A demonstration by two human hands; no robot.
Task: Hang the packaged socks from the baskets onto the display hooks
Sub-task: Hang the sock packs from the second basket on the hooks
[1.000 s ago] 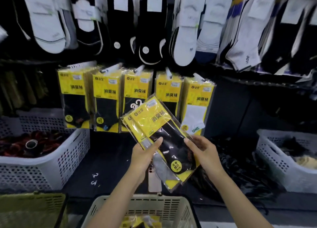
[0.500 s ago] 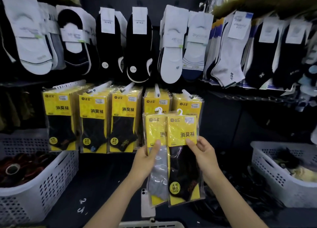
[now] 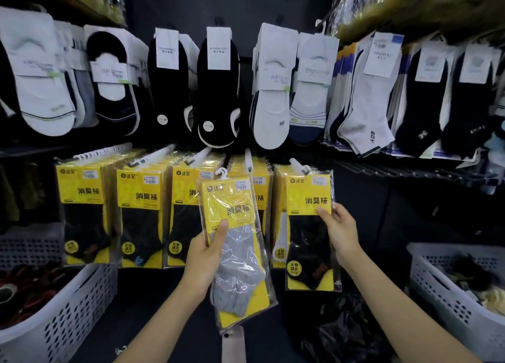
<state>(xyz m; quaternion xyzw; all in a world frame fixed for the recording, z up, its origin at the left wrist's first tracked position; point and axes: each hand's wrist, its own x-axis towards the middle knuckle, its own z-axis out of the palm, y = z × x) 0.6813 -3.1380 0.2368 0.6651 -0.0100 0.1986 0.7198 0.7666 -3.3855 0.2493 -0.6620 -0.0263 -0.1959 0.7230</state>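
My left hand grips a yellow pack of grey socks by its left edge, thumb on the front, held upright in front of the lower hook row. My right hand pinches a yellow pack of black socks at its right edge. That pack's top sits at the rightmost hook, over other packs. Several yellow packs hang on the white hooks to the left.
Rows of carded socks hang above. A white basket with dark items stands at lower left, another white basket at lower right. A black plastic bag lies below my right arm.
The two packs, held together before, are now apart. My right hand carried the black-sock pack up and right to the rightmost hook. The view has moved closer to the display.
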